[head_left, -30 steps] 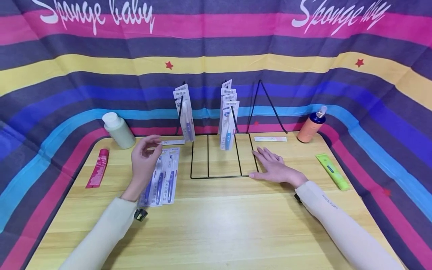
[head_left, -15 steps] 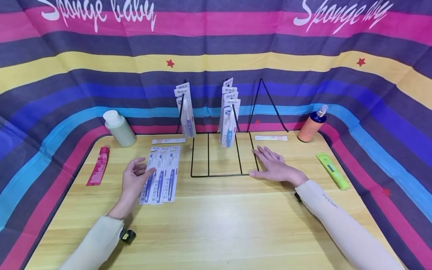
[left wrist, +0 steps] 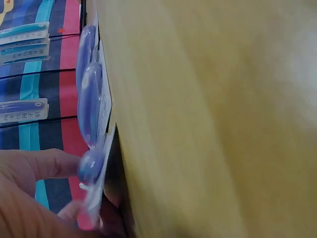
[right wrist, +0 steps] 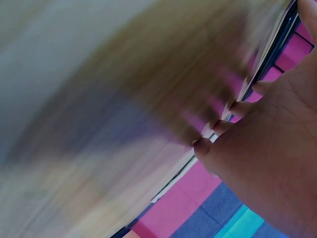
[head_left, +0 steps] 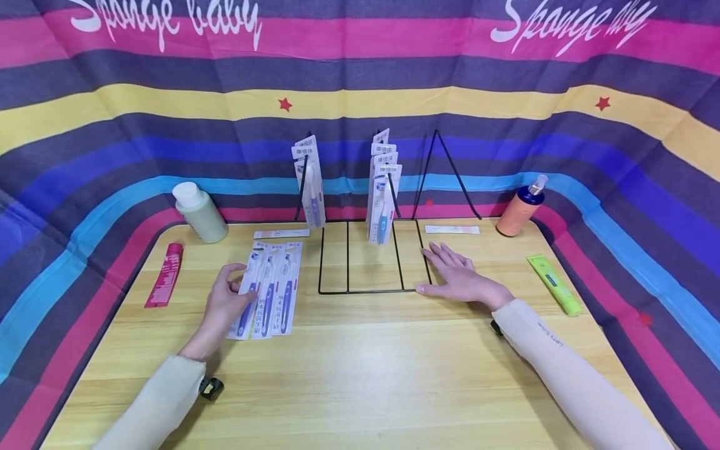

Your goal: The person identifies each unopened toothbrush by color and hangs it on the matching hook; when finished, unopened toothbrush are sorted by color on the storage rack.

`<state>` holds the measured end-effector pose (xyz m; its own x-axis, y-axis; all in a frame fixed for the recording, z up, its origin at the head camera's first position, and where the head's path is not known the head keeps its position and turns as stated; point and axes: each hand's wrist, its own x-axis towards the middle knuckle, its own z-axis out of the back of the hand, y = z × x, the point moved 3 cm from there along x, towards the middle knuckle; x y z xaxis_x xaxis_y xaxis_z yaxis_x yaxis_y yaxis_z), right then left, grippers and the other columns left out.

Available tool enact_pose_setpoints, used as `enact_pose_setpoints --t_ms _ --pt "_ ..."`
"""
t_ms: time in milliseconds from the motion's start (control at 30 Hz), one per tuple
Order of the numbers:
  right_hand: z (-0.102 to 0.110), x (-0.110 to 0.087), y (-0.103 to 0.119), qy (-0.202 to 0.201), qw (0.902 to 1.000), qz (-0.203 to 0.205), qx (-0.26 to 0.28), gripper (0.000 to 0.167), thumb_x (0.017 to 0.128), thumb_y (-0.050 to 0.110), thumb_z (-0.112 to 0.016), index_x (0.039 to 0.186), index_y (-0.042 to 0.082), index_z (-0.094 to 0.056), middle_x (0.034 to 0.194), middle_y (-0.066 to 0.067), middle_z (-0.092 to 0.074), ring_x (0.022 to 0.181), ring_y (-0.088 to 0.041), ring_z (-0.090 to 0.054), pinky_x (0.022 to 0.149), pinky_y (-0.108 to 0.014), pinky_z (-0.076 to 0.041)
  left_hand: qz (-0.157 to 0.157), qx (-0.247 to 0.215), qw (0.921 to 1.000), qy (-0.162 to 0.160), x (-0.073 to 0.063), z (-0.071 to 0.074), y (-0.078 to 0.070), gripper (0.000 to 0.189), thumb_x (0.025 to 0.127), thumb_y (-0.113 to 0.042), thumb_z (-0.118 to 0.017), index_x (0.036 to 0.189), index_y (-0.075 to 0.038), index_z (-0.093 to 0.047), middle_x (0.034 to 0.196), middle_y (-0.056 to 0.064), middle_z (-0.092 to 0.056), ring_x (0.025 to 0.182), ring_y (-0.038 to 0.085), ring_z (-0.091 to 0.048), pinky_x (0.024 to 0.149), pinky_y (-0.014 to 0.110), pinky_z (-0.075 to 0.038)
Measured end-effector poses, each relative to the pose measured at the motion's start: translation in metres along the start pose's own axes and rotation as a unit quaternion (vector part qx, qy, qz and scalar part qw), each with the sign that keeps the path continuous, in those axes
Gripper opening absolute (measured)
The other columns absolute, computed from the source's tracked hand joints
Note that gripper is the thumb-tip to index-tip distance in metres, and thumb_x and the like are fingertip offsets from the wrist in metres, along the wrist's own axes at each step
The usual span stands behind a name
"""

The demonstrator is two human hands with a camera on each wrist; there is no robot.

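Note:
At the left of the table, three packaged purple toothbrushes lie side by side. My left hand [head_left: 222, 306] pinches the leftmost toothbrush pack [head_left: 242, 325] by its left edge, thumb on top. In the left wrist view this pack [left wrist: 91, 166] is tipped up, a dark gap under its card. The other two packs [head_left: 285, 294] lie flat beside it. My right hand [head_left: 455, 275] is spread with straight fingers over the right side of a black wire rack [head_left: 360, 292]. Purple packs [head_left: 312, 187] hang on the rack's left arm, blue ones [head_left: 382, 212] on its middle arm.
A pink tube [head_left: 164, 275] and a pale green bottle [head_left: 202, 215] are at the left. On the right stand an orange pump bottle [head_left: 516, 215] and, lying nearer, a green tube [head_left: 554, 284]. Thin label strips [head_left: 281, 234] lie behind. A striped cloth [head_left: 360, 75] encloses the back.
My left hand has come down and back from near the rack to the leftmost pack and taken hold of its edge. That pack has tilted slightly. The right hand stays put.

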<state>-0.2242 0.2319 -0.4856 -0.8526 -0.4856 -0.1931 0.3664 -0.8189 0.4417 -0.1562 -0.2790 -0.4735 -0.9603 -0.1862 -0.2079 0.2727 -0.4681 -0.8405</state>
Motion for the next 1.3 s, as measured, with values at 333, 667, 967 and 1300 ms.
enact_pose_setpoints --t_ms 333,667,967,1300 --pt "0.003 0.000 -0.001 0.000 1.0000 0.002 -0.001 0.108 0.101 0.070 -0.063 0.177 0.012 -0.012 0.182 -0.015 0.000 0.166 -0.040 0.006 0.123 -0.076 -0.003 -0.007 -0.059 0.9981 0.017 -0.006 0.001 -0.003 0.066 0.104 -0.003 -0.066 0.165 -0.003 -0.041 0.160 0.026 -0.044 0.136 0.035 -0.046 0.105 0.039 -0.042" --pt "0.008 0.002 -0.002 0.000 1.0000 0.002 0.003 0.109 0.101 0.071 -0.063 0.177 0.014 -0.011 0.182 -0.014 0.001 0.166 -0.040 0.006 0.123 -0.076 -0.002 -0.106 -0.177 0.9770 -0.055 -0.028 -0.007 -0.037 0.046 0.108 -0.012 -0.071 0.152 -0.008 -0.060 0.144 0.011 -0.064 0.099 0.009 -0.067 0.077 0.020 -0.057" --pt "0.008 -0.001 0.000 0.003 0.9999 0.001 0.011 0.108 0.101 0.071 -0.064 0.177 0.015 -0.011 0.183 -0.013 0.001 0.166 -0.038 0.007 0.123 -0.075 -0.001 -0.351 -0.291 0.8821 -0.119 -0.069 -0.025 -0.080 0.034 0.101 0.013 -0.067 0.134 0.013 -0.064 0.125 0.018 -0.069 0.096 0.019 -0.065 0.079 0.020 -0.055" --pt "0.002 -0.001 0.001 0.005 0.9999 -0.003 0.012 0.108 0.101 0.070 -0.064 0.177 0.015 -0.011 0.182 -0.013 0.001 0.166 -0.039 0.007 0.122 -0.077 -0.001 -0.461 -0.336 0.8156 -0.097 -0.099 -0.053 -0.102 0.035 0.090 0.025 -0.064 0.124 0.019 -0.064 0.124 0.016 -0.071 0.097 0.020 -0.070 0.084 0.025 -0.058"
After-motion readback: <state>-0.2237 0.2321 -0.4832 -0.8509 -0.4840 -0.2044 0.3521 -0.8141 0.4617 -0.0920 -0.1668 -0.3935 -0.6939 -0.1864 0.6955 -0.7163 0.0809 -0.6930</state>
